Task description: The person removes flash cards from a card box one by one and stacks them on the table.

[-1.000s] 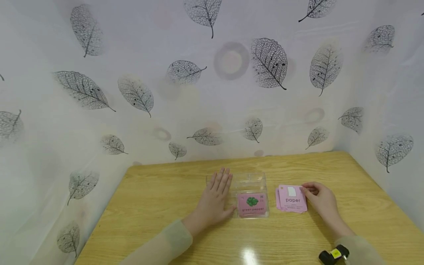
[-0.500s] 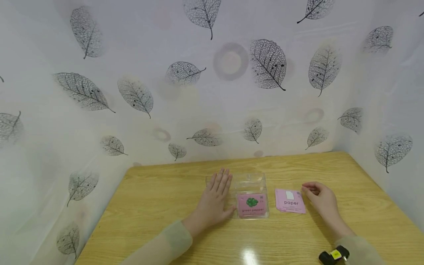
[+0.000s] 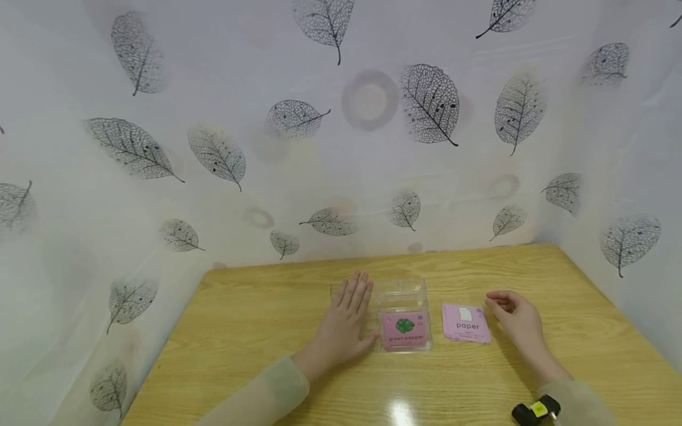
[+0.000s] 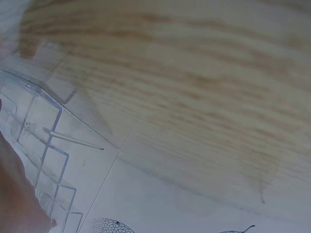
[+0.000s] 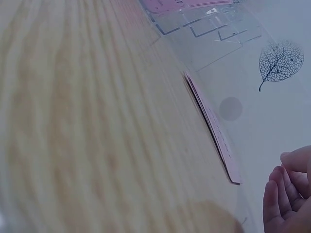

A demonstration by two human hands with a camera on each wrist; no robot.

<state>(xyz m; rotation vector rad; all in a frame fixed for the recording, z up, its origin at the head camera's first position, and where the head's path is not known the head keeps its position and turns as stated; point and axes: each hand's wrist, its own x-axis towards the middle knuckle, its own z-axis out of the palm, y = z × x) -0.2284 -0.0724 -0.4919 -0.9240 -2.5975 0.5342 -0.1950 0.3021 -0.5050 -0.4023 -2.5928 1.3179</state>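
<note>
My left hand (image 3: 343, 322) rests flat, fingers straight, over the left part of a clear plastic card box (image 3: 402, 288). Part of that box is hidden beneath the hand. In the box's front compartment lies a pink card (image 3: 405, 340) printed "green pepper". To the right of the box, a small stack of pink cards (image 3: 466, 331) lies on the table, "paper" on top. Just beyond the stack's right edge is my right hand (image 3: 517, 322), fingers loosely curled, holding nothing. The right wrist view shows a gap between this hand (image 5: 290, 199) and the stack's edge (image 5: 211, 128).
Everything stands on a wooden table (image 3: 256, 319). A white curtain (image 3: 319, 171) with leaf prints hangs behind it and at both sides. A black device with a yellow label (image 3: 538, 409) is at the right wrist. The stepped clear box (image 4: 60, 160) fills the left wrist view's lower left.
My right hand has let go of the "paper" card, which now lies more squarely on its stack, slightly left and lower. The left hand has stayed put.
</note>
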